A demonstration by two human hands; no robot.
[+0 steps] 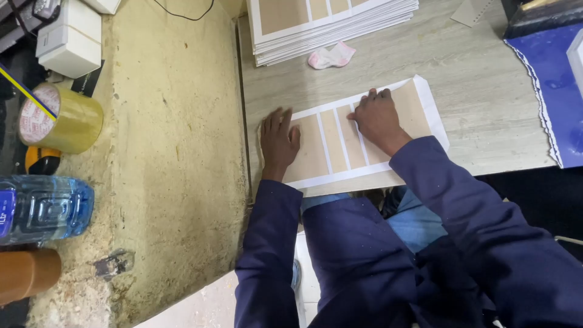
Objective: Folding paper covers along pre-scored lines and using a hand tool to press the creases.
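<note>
Two hands press flat, fingers released and grasping nothing, on a brown-and-white card sheet (340, 149) lying at the near edge of the worktop (480, 115): the left hand (278, 141) pins its left end while the right hand (376, 118) bears on a middle strip, apparently to stop it sliding. Farther back, a stack of like sheets (328, 24) sits at the far edge, with a crumpled pink-white scrap (331, 56) just before it.

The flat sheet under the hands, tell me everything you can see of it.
The flat sheet looks like brown card or paper with white borders and white strips dividing it into tall brown panels. It lies flat and slightly slanted on the pale wood-grain table, near its front edge. The left hand presses its left end; the right hand rests palm-down near the middle. A stack of similar sheets lies beyond.
</note>
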